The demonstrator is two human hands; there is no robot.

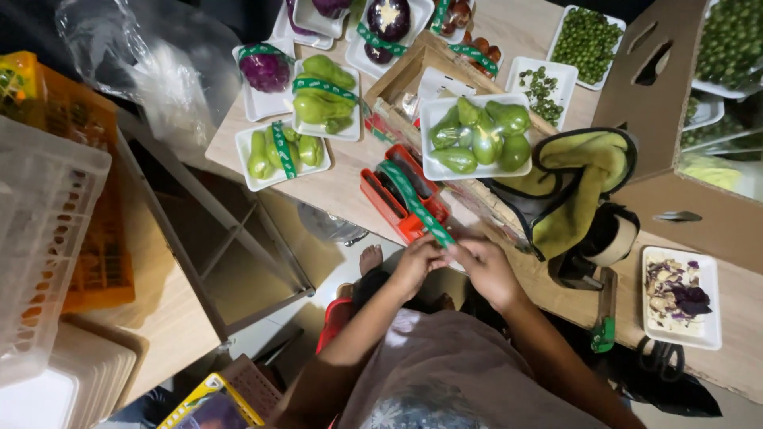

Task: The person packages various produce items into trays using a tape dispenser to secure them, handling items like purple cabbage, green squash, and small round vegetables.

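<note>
My left hand [419, 260] and my right hand [485, 266] meet at the table's near edge, both pinching the end of a green patterned tape [415, 199]. The tape runs up to a red tape dispenser [397, 199] on the wooden table [342, 183]. Just beyond the dispenser lies a white tray of wrapped green chayote [477, 137], unbanded, resting on a wooden crate [413, 67]. Further left, two more trays of green chayote [280, 151] [326, 99] carry green tape bands.
Banded trays of purple cabbage [266, 67] and eggplant [387, 20] sit at the back. Trays of small green fruits [586, 40] are at the far right by a cardboard box [675, 119]. A yellow-green cloth [576, 179], a tray of scraps [681, 294] and white and orange plastic crates [48, 222] surround me.
</note>
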